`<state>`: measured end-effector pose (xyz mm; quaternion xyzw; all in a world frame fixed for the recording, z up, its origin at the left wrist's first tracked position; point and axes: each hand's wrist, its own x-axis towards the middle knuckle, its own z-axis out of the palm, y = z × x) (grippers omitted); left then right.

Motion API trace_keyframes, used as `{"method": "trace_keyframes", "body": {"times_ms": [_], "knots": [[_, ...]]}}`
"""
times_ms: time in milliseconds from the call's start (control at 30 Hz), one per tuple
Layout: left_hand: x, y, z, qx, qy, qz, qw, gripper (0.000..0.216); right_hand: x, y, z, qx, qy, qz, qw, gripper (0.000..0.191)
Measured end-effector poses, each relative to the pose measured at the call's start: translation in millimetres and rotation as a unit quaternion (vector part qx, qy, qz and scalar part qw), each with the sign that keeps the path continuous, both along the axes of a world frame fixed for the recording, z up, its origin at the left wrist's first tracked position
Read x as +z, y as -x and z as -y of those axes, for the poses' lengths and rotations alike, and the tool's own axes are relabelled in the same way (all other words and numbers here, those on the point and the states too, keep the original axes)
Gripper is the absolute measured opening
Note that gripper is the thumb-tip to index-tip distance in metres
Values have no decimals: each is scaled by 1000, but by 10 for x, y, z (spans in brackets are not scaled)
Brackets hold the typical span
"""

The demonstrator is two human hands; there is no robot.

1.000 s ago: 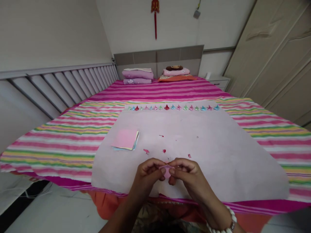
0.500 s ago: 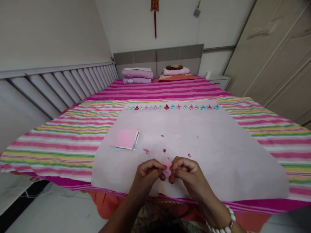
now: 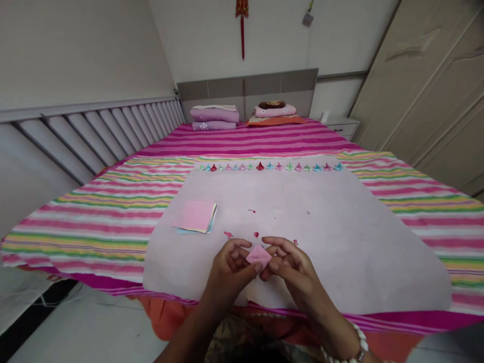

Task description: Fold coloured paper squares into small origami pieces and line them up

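Observation:
Between my two hands, near the front of the pale sheet (image 3: 340, 242), is a small pink folded paper (image 3: 258, 256), diamond-shaped with a crease across it. My left hand (image 3: 232, 267) grips its lower left side, thumb on top and fingers behind. On the other side my right hand (image 3: 291, 262) pinches its right corner between thumb and fingers, with the index finger lifted above. Just beyond the hands lie small red printed or paper bits, one of them a red scrap (image 3: 228, 235). To the left rests a stack of square paper (image 3: 194, 216), pink on top.
Along the sheet's far edge runs a row of small folded paper pieces in several colours, including a red one (image 3: 260, 166). Folded bedding (image 3: 215, 117) and a pillow pile (image 3: 275, 112) stand by the headboard (image 3: 245, 91). A slatted rail (image 3: 113, 126) borders the left.
The pink paper has been turned and now shows a flatter diamond face. My left thumb has moved onto its lower edge, and my fingers have loosened and spread around it.

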<state>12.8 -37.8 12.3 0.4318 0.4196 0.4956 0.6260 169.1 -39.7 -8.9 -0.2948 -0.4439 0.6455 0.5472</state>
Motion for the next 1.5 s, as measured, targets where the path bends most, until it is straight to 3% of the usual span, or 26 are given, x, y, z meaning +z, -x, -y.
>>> {"method": "trace_keyframes", "body": {"times_ms": [100, 200, 367, 667, 1267, 1500], "knots": [[19, 0, 10, -6, 10, 5, 1000, 43, 17, 27, -14, 8, 26, 16, 1000, 31], [30, 15, 28, -15, 14, -10, 1000, 30, 33, 32, -25, 10, 28, 46, 998, 19], [11, 32, 19, -38, 10, -27, 999, 15, 56, 16, -18, -7, 25, 73, 997, 20], [0, -4, 21, 0, -12, -136, 991, 19, 27, 48, -4, -59, 31, 92, 994, 18], [-45, 33, -34, -24, -13, -107, 994, 27, 34, 93, -2, -49, 46, 64, 996, 24], [-72, 18, -15, 47, -93, -127, 986, 17, 17, 88, -20, -53, 63, 45, 996, 20]]}}
